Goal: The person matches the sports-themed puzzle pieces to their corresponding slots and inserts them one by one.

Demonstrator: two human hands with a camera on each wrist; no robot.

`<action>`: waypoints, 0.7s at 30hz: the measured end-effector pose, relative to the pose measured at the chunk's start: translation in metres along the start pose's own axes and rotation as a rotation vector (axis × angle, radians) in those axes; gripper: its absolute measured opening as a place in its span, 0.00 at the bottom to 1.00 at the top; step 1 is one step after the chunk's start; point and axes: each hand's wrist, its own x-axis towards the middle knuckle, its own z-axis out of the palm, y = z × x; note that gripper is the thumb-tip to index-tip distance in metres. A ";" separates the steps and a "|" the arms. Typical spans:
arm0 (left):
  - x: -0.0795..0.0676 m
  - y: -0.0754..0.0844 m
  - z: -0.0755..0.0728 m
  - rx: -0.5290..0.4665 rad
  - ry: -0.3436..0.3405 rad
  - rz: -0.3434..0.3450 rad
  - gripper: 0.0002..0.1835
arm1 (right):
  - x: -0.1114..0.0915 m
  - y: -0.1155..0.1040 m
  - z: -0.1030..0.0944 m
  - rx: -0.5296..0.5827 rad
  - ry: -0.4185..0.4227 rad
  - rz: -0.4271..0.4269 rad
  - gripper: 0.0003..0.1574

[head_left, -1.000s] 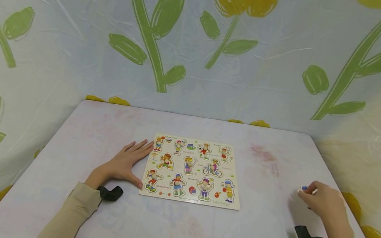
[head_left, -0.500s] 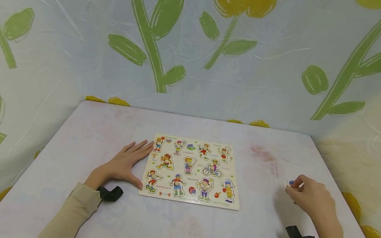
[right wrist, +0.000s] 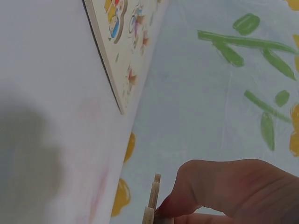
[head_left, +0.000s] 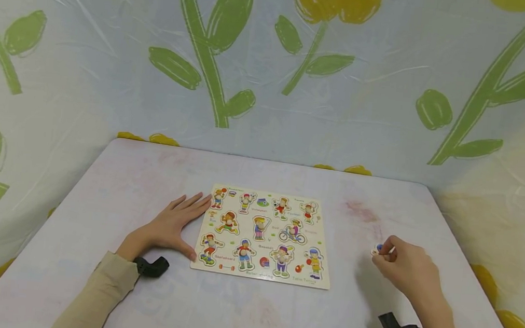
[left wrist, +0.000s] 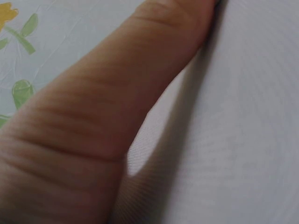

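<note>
A flat wooden puzzle board lies mid-table, bearing several colourful sports figures with pale round spots like knobs. My left hand rests on the table with its fingers spread; fingertips and thumb tip meet the board's left edge. In the left wrist view, the thumb fills much of the picture. To the right of the board, my right hand pinches a small puzzle piece between thumb and index finger, above the table. The right wrist view shows the thin wooden edge of that puzzle piece; its printed face is mostly hidden.
The table has a pale cover with faint reddish stains. A curtain with green leaves and yellow flowers hangs around its back and sides. Black curved wrist mounts sit on both wrists.
My right hand has moved left across the table towards the board, carrying the puzzle piece. The left hand and the board have stayed in place.
</note>
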 end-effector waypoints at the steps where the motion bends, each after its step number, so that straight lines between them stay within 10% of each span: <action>1: 0.000 0.000 0.000 0.002 0.000 0.000 0.75 | 0.000 -0.003 0.001 0.002 0.006 -0.008 0.09; 21: 0.000 -0.001 -0.001 -0.001 -0.016 -0.011 0.75 | 0.003 -0.040 0.021 0.046 0.017 -0.085 0.08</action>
